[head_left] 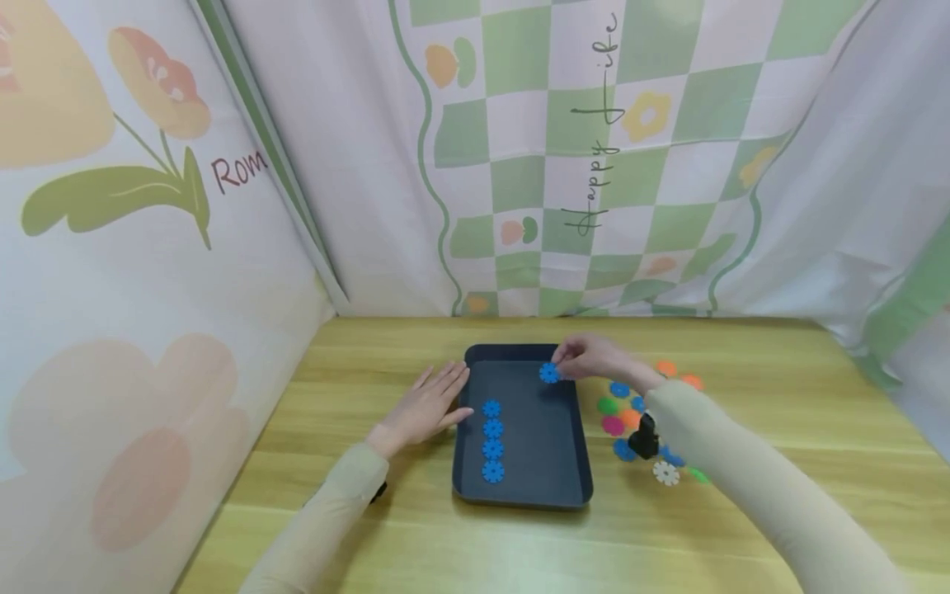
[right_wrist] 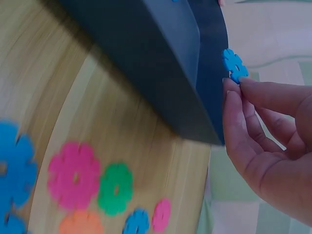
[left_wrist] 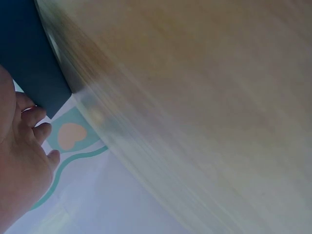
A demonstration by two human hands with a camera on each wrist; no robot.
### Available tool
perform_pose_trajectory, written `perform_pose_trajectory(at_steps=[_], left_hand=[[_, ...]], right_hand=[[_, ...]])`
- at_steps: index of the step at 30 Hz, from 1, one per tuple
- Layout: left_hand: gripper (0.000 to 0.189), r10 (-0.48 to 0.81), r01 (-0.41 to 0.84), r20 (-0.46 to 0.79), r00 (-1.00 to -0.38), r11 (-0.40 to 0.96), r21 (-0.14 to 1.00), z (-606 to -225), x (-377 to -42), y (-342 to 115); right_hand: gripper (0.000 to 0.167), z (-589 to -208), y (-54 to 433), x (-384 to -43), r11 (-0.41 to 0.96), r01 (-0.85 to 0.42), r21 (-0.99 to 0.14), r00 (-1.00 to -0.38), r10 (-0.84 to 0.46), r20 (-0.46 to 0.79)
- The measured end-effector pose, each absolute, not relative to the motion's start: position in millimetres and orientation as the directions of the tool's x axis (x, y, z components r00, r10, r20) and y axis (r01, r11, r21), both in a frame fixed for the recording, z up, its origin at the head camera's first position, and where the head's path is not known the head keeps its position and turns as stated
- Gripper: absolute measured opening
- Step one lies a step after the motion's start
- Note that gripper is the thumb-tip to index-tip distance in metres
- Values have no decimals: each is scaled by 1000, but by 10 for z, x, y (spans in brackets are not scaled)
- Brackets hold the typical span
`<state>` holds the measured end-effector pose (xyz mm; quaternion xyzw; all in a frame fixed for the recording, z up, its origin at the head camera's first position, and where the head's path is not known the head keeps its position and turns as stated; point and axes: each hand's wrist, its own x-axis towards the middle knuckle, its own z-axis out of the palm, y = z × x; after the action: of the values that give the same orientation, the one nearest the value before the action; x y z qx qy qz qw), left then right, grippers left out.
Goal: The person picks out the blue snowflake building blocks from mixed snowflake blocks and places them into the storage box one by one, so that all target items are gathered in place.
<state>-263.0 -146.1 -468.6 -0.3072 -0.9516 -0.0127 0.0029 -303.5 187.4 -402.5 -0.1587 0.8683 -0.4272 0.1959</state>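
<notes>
My right hand (head_left: 594, 356) pinches a blue snowflake disc (head_left: 548, 373) between thumb and fingertips, over the far right part of the dark tray (head_left: 530, 487). The right wrist view shows this blue notched disc (right_wrist: 235, 65) held by its edge, with the tray wall (right_wrist: 146, 83) beside it. Along the tray's left side, several blue snowflake discs (head_left: 493, 450) lie in a straight column. With fingers extended, my left hand (head_left: 426, 406) rests against the tray's left rim. In the left wrist view the left hand (left_wrist: 29, 156) touches the tray's side (left_wrist: 34, 58).
Right of the tray, loose snowflake discs in several colours lie scattered on the wooden table (head_left: 386, 536), among them a pink one (head_left: 613, 425), a green one (head_left: 608, 405) and a white one (head_left: 665, 473). My right forearm partly covers them. A patterned curtain (head_left: 512, 272) hangs behind the table.
</notes>
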Motion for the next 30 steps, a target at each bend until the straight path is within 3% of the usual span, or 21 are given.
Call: perform_pose_trajectory(at_steps=[12, 30], left_hand=[[75, 591, 591, 10, -807, 806, 34, -4682, -2636, -1470], [73, 585, 586, 12, -811, 810, 25, -4676, -2642, -1456]], right_hand=[[18, -4206, 1363, -3123, 545, -132, -828, -863, -474, -175], [12, -4353, 931, -3121, 611, 3, -792, -920, -309, -241]])
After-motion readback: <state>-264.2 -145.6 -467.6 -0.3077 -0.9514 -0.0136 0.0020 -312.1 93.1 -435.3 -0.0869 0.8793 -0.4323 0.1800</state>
